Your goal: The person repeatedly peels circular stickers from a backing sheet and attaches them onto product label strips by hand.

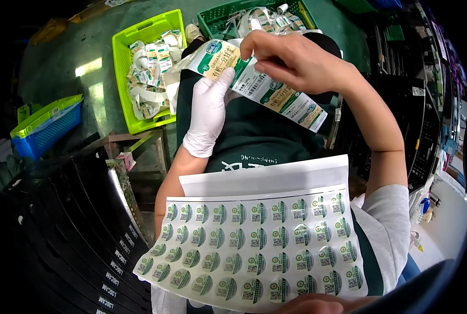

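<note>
My left hand (208, 107), in a white glove, grips a strip of printed labels (254, 81) with its thumb on top. The strip is white, green and beige, marked "ORGANIC" with barcodes, and slants down to the right over my lap. Above the strip, my bare right hand (291, 60) has its fingers curled, with index finger and thumb tips close to the label face. Whatever small thing is between them, if anything, I cannot make out. Nearer to me a sheet of round green stickers (254, 246) with QR codes lies across my front, its white backing edge folded up.
A lime-green crate (119, 78) full of labelled pieces stands ahead on the left. Beside it is a dark green crate (207, 23) with similar pieces. Blue and green crates (47, 128) sit far left. Black stacked crates (87, 230) marked LOSCAM line the near left; dark racks rise on the right.
</note>
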`<action>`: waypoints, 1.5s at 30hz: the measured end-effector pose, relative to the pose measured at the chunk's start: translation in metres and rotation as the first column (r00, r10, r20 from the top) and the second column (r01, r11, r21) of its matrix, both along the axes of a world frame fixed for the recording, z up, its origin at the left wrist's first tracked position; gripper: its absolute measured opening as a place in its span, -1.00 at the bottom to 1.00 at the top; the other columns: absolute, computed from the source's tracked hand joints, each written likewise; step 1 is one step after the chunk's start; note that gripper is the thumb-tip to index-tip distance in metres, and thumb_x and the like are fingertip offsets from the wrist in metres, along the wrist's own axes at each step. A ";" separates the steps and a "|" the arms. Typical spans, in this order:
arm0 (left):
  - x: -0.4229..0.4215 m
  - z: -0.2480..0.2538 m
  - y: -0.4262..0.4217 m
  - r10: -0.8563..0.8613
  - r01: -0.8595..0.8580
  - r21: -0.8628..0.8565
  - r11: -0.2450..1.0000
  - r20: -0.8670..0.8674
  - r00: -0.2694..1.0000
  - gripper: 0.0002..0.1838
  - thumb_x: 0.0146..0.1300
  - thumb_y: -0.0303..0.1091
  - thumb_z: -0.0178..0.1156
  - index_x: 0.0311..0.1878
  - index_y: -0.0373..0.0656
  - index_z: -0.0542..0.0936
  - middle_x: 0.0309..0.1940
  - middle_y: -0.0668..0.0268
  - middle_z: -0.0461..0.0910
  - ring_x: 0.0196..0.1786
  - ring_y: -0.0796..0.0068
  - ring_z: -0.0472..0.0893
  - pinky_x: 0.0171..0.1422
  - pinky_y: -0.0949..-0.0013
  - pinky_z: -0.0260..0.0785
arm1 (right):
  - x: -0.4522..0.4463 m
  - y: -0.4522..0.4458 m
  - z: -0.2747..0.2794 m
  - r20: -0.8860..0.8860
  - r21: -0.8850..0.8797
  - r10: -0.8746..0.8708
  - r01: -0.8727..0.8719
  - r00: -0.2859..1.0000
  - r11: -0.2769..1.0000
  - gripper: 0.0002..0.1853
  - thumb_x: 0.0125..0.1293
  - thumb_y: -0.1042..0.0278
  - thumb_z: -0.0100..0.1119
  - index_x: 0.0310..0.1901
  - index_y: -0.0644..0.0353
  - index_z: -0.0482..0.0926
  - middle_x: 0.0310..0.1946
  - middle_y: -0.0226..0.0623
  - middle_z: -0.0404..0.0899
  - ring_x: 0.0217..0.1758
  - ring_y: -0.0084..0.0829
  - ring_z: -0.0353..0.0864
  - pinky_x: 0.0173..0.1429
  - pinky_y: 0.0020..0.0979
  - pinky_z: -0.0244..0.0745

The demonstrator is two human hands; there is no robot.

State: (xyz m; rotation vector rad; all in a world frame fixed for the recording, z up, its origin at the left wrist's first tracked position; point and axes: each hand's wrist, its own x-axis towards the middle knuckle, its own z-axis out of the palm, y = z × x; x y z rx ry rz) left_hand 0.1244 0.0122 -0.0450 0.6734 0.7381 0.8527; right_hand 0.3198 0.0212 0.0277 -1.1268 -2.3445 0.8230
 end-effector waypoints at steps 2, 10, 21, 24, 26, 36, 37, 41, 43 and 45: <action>0.001 -0.002 0.000 -0.007 0.007 0.001 1.000 -0.001 1.000 -0.68 0.40 -0.33 0.01 0.12 -0.30 0.45 -0.06 0.23 0.59 -0.08 0.49 0.61 0.02 0.40 0.48 | -0.002 -0.001 -0.003 0.039 0.026 0.001 -0.002 0.999 1.000 -0.77 0.26 0.51 0.07 -0.06 0.17 0.35 -0.62 -0.28 0.35 -0.59 -0.27 0.32 -0.44 -0.34 0.22; 0.003 -0.003 -0.003 0.045 -0.045 -0.005 0.999 0.010 0.999 -0.69 0.41 -0.33 0.00 0.10 -0.31 0.47 -0.09 0.25 0.59 -0.09 0.49 0.61 0.02 0.41 0.48 | -0.007 0.003 -0.021 0.118 0.149 -0.073 0.056 0.990 0.987 -0.74 0.24 0.45 0.15 -0.07 0.13 0.36 -0.58 -0.29 0.47 -0.55 -0.24 0.47 -0.44 -0.31 0.31; -0.007 -0.007 0.008 0.073 -0.079 0.055 0.995 0.103 0.992 -0.63 0.41 -0.33 0.00 0.18 -0.35 0.39 0.03 0.18 0.53 0.05 0.41 0.56 0.20 0.30 0.38 | 0.010 0.010 -0.003 0.089 -0.308 -0.041 0.067 0.995 0.949 -0.75 0.30 0.17 0.18 -0.30 0.23 0.52 -0.68 -0.44 0.36 -0.61 -0.63 0.25 -0.50 -0.50 0.14; -0.005 0.002 0.000 0.090 -0.104 0.014 0.994 0.403 0.911 -0.57 0.39 -0.27 0.05 0.23 -0.31 0.34 0.10 0.21 0.46 0.12 0.40 0.49 0.26 0.26 0.30 | -0.013 0.009 -0.003 -0.117 -0.249 -0.102 0.070 0.988 0.966 -0.81 0.30 0.29 0.19 -0.31 0.25 0.51 -0.64 -0.48 0.34 -0.56 -0.67 0.20 -0.47 -0.53 0.14; 0.011 -0.011 -0.014 -0.022 0.009 0.143 0.990 0.089 0.996 -0.61 0.37 -0.31 0.09 0.20 -0.25 0.38 0.07 0.29 0.45 0.09 0.50 0.45 0.22 0.36 0.27 | -0.020 0.014 -0.004 -0.245 -0.222 -0.155 0.100 0.957 0.970 -0.79 0.32 0.27 0.17 -0.30 0.27 0.50 -0.63 -0.49 0.34 -0.55 -0.70 0.18 -0.48 -0.55 0.12; 0.009 -0.003 0.003 0.046 -0.045 -0.035 0.998 0.024 0.999 -0.69 0.41 -0.32 0.01 0.09 -0.32 0.46 -0.07 0.23 0.56 -0.09 0.44 0.62 -0.02 0.36 0.52 | -0.001 -0.001 0.014 0.231 0.028 -0.051 0.046 0.972 0.999 -0.67 0.13 0.53 0.15 -0.03 0.16 0.41 -0.49 -0.25 0.54 -0.35 -0.16 0.59 -0.28 -0.19 0.42; 0.009 -0.001 0.002 0.046 -0.045 -0.034 0.998 0.020 0.999 -0.69 0.40 -0.33 0.01 0.09 -0.32 0.45 -0.07 0.23 0.56 -0.09 0.44 0.62 -0.02 0.36 0.51 | -0.005 -0.001 0.014 0.263 0.014 -0.047 0.045 0.964 0.999 -0.67 0.13 0.53 0.14 -0.03 0.15 0.42 -0.48 -0.24 0.56 -0.34 -0.16 0.60 -0.28 -0.19 0.43; 0.010 0.004 -0.001 0.050 -0.049 -0.039 0.998 0.020 0.999 -0.69 0.41 -0.33 0.00 0.12 -0.30 0.44 -0.06 0.24 0.55 -0.07 0.44 0.60 0.00 0.37 0.51 | -0.014 0.000 0.005 0.315 0.093 -0.075 0.048 0.946 0.995 -0.66 0.14 0.47 0.18 -0.02 0.14 0.41 -0.44 -0.20 0.59 -0.35 -0.16 0.61 -0.32 -0.19 0.45; 0.009 0.000 0.000 0.050 -0.050 -0.013 0.999 0.034 0.998 -0.69 0.42 -0.34 -0.02 0.14 -0.29 0.41 -0.05 0.23 0.53 -0.06 0.44 0.59 0.00 0.36 0.51 | -0.018 0.000 0.001 0.402 0.135 -0.140 0.092 0.905 0.987 -0.64 0.16 0.41 0.23 -0.01 0.11 0.39 -0.47 -0.25 0.56 -0.41 -0.20 0.59 -0.35 -0.22 0.43; 0.009 -0.007 -0.003 0.082 -0.082 0.001 0.997 0.034 0.996 -0.69 0.42 -0.35 -0.03 0.14 -0.29 0.40 -0.05 0.22 0.53 -0.05 0.44 0.59 0.00 0.36 0.52 | -0.016 0.003 -0.006 0.363 0.240 -0.292 0.214 0.885 0.947 -0.57 0.17 0.21 0.28 0.04 0.08 0.38 -0.40 -0.25 0.58 -0.38 -0.19 0.60 -0.32 -0.21 0.46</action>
